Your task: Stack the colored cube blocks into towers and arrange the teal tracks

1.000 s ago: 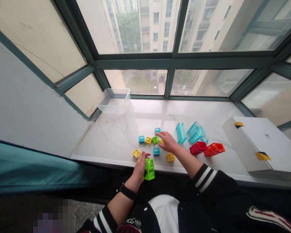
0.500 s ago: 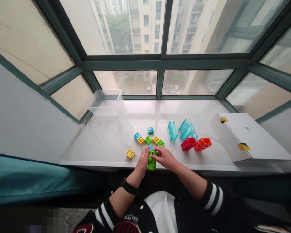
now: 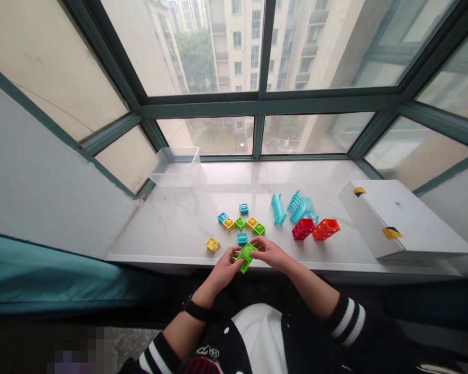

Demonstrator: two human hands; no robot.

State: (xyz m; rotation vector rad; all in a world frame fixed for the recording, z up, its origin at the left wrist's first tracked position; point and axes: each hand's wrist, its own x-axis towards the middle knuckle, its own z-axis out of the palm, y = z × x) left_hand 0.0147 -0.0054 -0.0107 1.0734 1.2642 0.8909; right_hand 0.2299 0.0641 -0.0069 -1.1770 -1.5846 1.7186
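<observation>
Both hands hold a green block piece (image 3: 246, 256), tilted, just above the near edge of the white marble sill (image 3: 179, 228). My left hand (image 3: 225, 263) grips its lower left end and my right hand (image 3: 271, 253) pinches its upper right end. Just beyond lie several small cubes: a blue cube (image 3: 242, 238), a yellow cube (image 3: 212, 244) off to the left, and a row of blue, yellow and green cubes (image 3: 241, 223). Another blue cube (image 3: 244, 208) sits behind the row.
A red block (image 3: 303, 228) and an orange block (image 3: 325, 229) lie to the right, with clear blue ribbed track pieces (image 3: 294, 206) behind them. A white box (image 3: 403, 221) sits far right. A clear plastic tub (image 3: 176, 166) stands at the back left by the window.
My right hand left the cubes on the sill and came to the green piece in my left hand. Both hands now hold it, turned to a tilt.
</observation>
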